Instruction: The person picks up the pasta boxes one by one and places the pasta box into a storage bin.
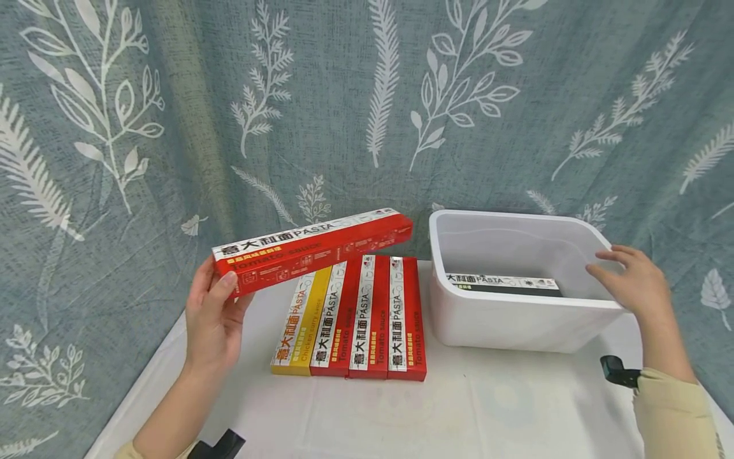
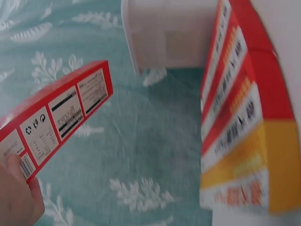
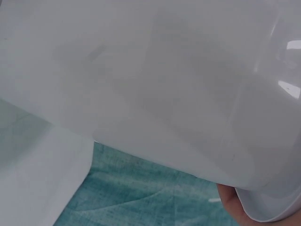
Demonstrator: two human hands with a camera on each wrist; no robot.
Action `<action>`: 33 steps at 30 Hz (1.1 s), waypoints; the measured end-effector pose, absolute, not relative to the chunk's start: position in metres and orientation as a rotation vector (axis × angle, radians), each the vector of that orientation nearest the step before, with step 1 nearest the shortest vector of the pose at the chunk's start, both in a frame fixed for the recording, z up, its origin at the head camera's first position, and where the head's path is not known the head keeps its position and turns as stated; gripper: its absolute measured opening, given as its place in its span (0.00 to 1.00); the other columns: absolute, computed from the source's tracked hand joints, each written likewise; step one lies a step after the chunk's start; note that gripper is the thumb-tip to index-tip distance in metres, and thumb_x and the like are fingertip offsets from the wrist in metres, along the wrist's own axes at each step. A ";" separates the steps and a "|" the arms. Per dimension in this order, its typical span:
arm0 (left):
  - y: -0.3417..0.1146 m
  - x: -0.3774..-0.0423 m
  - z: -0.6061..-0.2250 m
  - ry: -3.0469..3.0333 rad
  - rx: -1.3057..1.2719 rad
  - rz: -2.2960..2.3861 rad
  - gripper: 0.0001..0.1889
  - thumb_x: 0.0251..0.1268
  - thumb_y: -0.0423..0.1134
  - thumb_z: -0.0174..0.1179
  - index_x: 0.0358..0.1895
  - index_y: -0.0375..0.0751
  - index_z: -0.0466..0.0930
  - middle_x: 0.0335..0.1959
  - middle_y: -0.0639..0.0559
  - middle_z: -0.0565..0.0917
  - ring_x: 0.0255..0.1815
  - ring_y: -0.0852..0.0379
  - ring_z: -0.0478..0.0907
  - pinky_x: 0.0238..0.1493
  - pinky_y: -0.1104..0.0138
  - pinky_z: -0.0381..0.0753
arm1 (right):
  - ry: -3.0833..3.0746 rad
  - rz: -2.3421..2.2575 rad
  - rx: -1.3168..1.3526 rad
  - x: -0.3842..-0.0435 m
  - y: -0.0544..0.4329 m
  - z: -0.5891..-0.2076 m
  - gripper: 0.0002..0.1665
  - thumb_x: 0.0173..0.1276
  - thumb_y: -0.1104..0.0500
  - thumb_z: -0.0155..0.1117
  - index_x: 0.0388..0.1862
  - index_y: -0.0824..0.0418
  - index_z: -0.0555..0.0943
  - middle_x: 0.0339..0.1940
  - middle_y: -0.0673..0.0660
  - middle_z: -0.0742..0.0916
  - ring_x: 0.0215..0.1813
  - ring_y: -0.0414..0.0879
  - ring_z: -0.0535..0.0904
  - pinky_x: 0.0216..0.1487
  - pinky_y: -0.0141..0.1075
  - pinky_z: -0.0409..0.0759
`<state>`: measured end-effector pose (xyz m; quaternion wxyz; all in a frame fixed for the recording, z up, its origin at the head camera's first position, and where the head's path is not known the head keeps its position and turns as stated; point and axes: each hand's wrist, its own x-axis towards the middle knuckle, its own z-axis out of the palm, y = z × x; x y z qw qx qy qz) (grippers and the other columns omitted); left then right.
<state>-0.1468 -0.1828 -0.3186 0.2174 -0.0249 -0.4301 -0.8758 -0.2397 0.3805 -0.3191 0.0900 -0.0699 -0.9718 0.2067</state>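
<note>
My left hand (image 1: 215, 325) holds a red and white tomato sauce pasta box (image 1: 315, 245) by its near end, raised and tilted above the table. In the left wrist view, the printed side of that pasta box (image 2: 56, 113) faces the camera. At the right, my right hand (image 1: 639, 284) grips the rim of a white plastic bin (image 1: 527, 325). Inside the bin lies a black and white pasta box (image 1: 504, 285). Below the raised box, a yellow chicken curry pasta box (image 1: 301, 325) lies beside 3 red tomato sauce pasta boxes (image 1: 407, 319) in a row.
A white cloth (image 1: 401, 421) covers the table. Behind it hangs a blue-green curtain (image 1: 338, 127) with white leaf prints. The bin stands just right of the row of boxes, its walls rising above them.
</note>
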 end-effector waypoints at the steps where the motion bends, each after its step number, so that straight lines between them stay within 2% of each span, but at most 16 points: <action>1: -0.179 -0.148 -0.317 -1.217 -0.089 -2.434 0.23 0.69 0.33 0.54 0.66 0.42 0.64 0.58 0.46 0.70 0.59 0.54 0.71 0.47 0.68 0.80 | -2.891 0.612 -0.206 -0.240 0.380 -0.319 0.38 0.75 0.41 0.48 0.65 0.74 0.68 0.72 0.77 0.57 0.70 0.79 0.49 0.59 0.75 0.50; 4: -0.166 -0.154 -0.315 -1.309 -0.140 -2.456 0.23 0.70 0.34 0.52 0.66 0.44 0.64 0.58 0.48 0.71 0.58 0.55 0.73 0.48 0.69 0.80 | -2.891 0.608 -0.202 -0.240 0.380 -0.320 0.39 0.75 0.41 0.48 0.65 0.74 0.68 0.72 0.77 0.58 0.69 0.80 0.49 0.59 0.75 0.50; 9: -0.143 -0.166 -0.312 -1.456 -0.227 -2.461 0.24 0.68 0.34 0.51 0.67 0.41 0.63 0.56 0.49 0.73 0.54 0.56 0.76 0.49 0.69 0.80 | -2.882 0.601 -0.207 -0.238 0.381 -0.322 0.38 0.75 0.41 0.49 0.64 0.74 0.69 0.72 0.77 0.59 0.69 0.80 0.50 0.59 0.75 0.51; 17: -0.103 -0.187 -0.306 -1.604 -0.252 -2.488 0.32 0.63 0.34 0.56 0.71 0.39 0.60 0.59 0.48 0.71 0.54 0.53 0.73 0.48 0.68 0.81 | -2.877 0.605 -0.227 -0.237 0.380 -0.320 0.37 0.75 0.43 0.50 0.64 0.74 0.69 0.72 0.77 0.59 0.69 0.78 0.51 0.60 0.74 0.52; 24: -0.072 -0.208 -0.302 -1.799 -0.317 -2.440 0.32 0.62 0.37 0.63 0.70 0.43 0.65 0.59 0.47 0.73 0.53 0.53 0.75 0.50 0.64 0.81 | -2.869 0.591 -0.205 -0.235 0.379 -0.320 0.36 0.75 0.43 0.50 0.64 0.74 0.70 0.71 0.77 0.60 0.68 0.79 0.52 0.60 0.73 0.52; 33: -0.035 -0.230 -0.296 -1.967 -0.457 -2.396 0.30 0.59 0.41 0.67 0.66 0.44 0.70 0.52 0.45 0.80 0.47 0.52 0.80 0.52 0.57 0.81 | -2.862 0.582 -0.172 -0.235 0.382 -0.322 0.37 0.74 0.42 0.50 0.64 0.73 0.70 0.71 0.76 0.61 0.68 0.79 0.53 0.60 0.73 0.52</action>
